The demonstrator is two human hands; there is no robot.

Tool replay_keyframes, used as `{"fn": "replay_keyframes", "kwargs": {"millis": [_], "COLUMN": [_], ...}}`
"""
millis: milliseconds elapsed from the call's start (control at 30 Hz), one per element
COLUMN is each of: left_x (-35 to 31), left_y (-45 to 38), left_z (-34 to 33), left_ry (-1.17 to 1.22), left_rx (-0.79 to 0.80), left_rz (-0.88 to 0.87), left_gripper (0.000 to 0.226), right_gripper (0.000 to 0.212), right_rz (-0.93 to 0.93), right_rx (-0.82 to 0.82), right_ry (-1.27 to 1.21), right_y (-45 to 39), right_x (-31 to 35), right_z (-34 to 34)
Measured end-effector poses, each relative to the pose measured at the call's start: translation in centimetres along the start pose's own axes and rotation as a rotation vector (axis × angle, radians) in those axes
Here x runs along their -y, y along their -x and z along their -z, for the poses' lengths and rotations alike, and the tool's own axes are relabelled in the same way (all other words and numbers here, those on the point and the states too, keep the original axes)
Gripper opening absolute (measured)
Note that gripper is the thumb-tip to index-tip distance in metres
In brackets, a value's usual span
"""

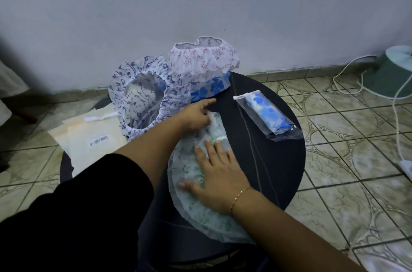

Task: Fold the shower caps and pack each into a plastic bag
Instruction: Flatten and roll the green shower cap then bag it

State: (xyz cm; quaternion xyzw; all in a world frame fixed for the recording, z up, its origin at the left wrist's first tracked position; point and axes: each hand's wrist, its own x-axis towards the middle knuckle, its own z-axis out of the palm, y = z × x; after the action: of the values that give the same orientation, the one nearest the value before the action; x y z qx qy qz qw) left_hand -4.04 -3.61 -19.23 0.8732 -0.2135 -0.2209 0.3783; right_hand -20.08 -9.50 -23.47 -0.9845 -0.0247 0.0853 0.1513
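Flat-fingered, right hand [219, 173] presses green-print shower cap [200, 211] on round table [278, 160]; left hand [196, 115] pinches its far end.

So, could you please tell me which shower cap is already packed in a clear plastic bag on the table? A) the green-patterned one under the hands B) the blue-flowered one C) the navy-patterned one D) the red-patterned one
B: the folded blue-flowered cap lies inside a clear plastic bag on the round table, apart from both hands.
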Motion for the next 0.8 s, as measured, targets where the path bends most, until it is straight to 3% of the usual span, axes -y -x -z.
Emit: {"fn": "replay_keyframes", "kwargs": {"millis": [133,200,267,333,433,500,633,800], "left_x": [0.8,0.8,0.9,1.2,1.4,1.3,1.6,1.5], "left_y": [-0.9,-0.9,-0.9,-0.4,0.3,0.7,1.0,0.6], "left_z": [-0.9,-1.4,-2.0,-2.4,-2.8,-2.9,-3.1,-3.1], "left_ry": [0.024,-0.110,-0.451,-0.701,-0.626,-0.596,-0.631,-0.660], "left_rx": [0.037,0.016,-0.091,-0.299,-0.476,-0.358,0.100,0.228], "left_rz": [-0.018,-0.052,-0.142,-0.287,-0.541,-0.595,-0.256,-0.154], "left_gripper": [0.072,0.074,0.070,0.060,0.030,0.030,0.049,0.051], "right_gripper": [0.098,0.100,0.101,0.101,0.098,0.097,0.098,0.089], "right_rz": [-0.008,-0.012,-0.018,-0.021,-0.014,-0.008,0.011,0.031], "right_rx": [0.005,0.000,-0.003,-0.011,-0.044,-0.059,-0.058,-0.047], "right_ry": [0.041,0.051,0.053,0.049,0.049,0.041,0.026,-0.025], "right_y": [0.0,-0.2,-0.3,-0.4,-0.3,-0.2,-0.2,-0.3], "right_x": [-0.4,-0.7,-1.0,-1.4,-1.5,-1.5,-1.5,-1.7], "right_z": [-0.2,-0.1,0.1,0.2,0.4,0.5,0.2,0.3]}}
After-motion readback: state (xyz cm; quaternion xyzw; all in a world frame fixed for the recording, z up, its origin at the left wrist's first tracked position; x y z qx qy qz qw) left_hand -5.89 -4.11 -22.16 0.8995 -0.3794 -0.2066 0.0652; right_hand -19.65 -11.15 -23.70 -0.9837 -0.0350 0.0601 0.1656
